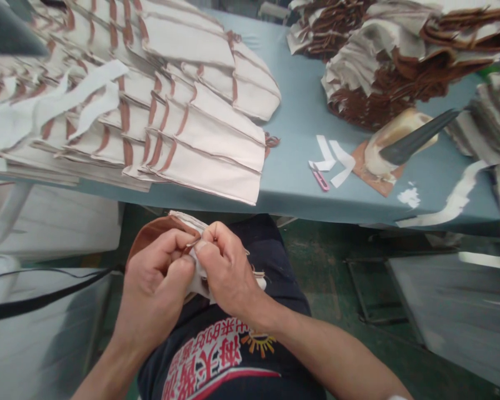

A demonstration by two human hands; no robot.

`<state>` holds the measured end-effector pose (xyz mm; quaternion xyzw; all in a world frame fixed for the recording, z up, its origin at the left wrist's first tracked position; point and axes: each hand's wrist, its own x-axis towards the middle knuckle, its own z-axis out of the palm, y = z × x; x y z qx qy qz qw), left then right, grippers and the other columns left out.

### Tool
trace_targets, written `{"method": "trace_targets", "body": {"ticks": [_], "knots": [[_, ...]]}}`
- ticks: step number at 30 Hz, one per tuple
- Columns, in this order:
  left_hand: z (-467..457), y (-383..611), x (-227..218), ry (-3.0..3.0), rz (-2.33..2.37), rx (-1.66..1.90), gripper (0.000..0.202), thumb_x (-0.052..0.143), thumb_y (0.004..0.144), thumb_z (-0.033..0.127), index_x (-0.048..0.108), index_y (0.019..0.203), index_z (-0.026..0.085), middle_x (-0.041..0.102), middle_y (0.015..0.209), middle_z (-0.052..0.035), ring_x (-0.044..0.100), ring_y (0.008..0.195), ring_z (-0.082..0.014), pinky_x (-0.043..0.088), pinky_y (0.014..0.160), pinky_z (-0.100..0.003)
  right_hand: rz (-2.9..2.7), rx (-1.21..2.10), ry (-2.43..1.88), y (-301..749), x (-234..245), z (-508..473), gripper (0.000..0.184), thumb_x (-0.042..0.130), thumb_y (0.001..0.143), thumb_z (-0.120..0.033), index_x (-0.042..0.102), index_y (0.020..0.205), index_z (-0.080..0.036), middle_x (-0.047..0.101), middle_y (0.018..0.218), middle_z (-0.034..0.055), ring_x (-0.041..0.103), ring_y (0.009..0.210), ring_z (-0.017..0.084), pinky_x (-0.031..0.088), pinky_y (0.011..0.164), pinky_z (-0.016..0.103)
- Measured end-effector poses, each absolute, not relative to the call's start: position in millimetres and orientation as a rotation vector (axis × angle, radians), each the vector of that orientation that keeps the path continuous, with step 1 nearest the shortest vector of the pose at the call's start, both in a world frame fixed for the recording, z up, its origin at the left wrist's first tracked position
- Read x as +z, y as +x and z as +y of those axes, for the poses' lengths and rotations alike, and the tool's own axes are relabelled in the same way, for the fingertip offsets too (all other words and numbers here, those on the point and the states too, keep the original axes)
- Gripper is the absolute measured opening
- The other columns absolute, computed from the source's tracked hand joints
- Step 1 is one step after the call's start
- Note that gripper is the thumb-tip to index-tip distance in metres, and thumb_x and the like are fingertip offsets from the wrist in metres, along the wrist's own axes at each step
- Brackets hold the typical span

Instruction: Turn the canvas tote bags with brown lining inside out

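Over my lap, I hold a sewn fabric piece point(152, 229) of brown and off-white cloth between both hands. My left hand point(156, 278) is closed on its brown edge, thumb and fingers pinched together. Close against it, my right hand point(229, 266) pinches the same seam, the fingertips of both hands almost meeting. Part of the cloth hangs below and behind the hands, where much of it is hidden. Whether a small thing sits between the fingertips I cannot make out.
Rows of off-white fabric pieces with brown trim point(216, 133) cover the table's point(291, 183) left. Pink thread snips point(319, 178) lie beside white strips point(341, 161). A glue-stained container with a dark handle point(383, 150) stands right, before brown and off-white stacks point(375, 78).
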<state>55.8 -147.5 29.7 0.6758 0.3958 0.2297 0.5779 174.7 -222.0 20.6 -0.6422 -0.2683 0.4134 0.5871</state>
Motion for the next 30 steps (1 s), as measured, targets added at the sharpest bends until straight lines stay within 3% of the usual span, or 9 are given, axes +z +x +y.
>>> {"method": "trace_targets", "body": {"ticks": [6,13,21,25,30], "knots": [[-143.1,62.2,25.6,1.335,0.952,0.503,0.012,0.075,0.071,0.031,0.068,0.073,0.021,0.064,0.066,0.0047,0.050,0.051,-0.0106,0.041,0.045,-0.018,-0.589,1.087,-1.409,179.2,18.0,-222.2,0.021,0.059,0.086,-0.044,0.048,0.079,-0.027,0.048,0.064,-0.0080,0.046,0.059,0.013,0.039,0.055,0.025],[-137.2,64.8,33.2,1.096,0.942,0.423,0.023,0.079,0.057,0.032,0.063,0.068,0.021,0.058,0.057,0.0061,0.043,0.044,-0.0081,0.037,0.040,-0.017,-0.581,1.345,-1.187,188.2,17.0,-230.6,0.023,0.068,0.084,-0.038,0.051,0.094,-0.026,0.051,0.064,-0.0102,0.043,0.051,0.010,0.035,0.048,0.020],[-131.6,58.3,40.1,1.071,0.889,0.311,0.024,0.087,0.055,0.030,0.071,0.070,0.019,0.062,0.058,0.0036,0.047,0.045,-0.0091,0.039,0.040,-0.017,-0.641,1.377,-1.145,199.2,18.3,-239.8,0.023,0.067,0.082,-0.034,0.052,0.097,-0.026,0.047,0.064,-0.0123,0.039,0.052,0.009,0.031,0.049,0.020],[-131.0,53.7,40.9,1.085,0.859,0.301,0.027,0.092,0.057,0.033,0.076,0.074,0.019,0.065,0.059,0.0016,0.048,0.046,-0.0097,0.039,0.041,-0.016,-0.717,1.286,-1.283,208.1,11.6,-246.5,0.021,0.069,0.089,-0.038,0.055,0.099,-0.025,0.045,0.064,-0.0125,0.034,0.051,0.009,0.027,0.049,0.021],[-123.7,46.6,40.3,1.218,0.869,0.359,0.024,0.091,0.063,0.036,0.081,0.078,0.020,0.070,0.062,-0.0004,0.051,0.047,-0.0114,0.041,0.042,-0.017,-1.023,1.078,-1.631,226.6,2.2,-266.2,0.015,0.067,0.099,-0.037,0.065,0.096,-0.023,0.052,0.060,-0.0093,0.042,0.053,0.012,0.029,0.054,0.026]]}}
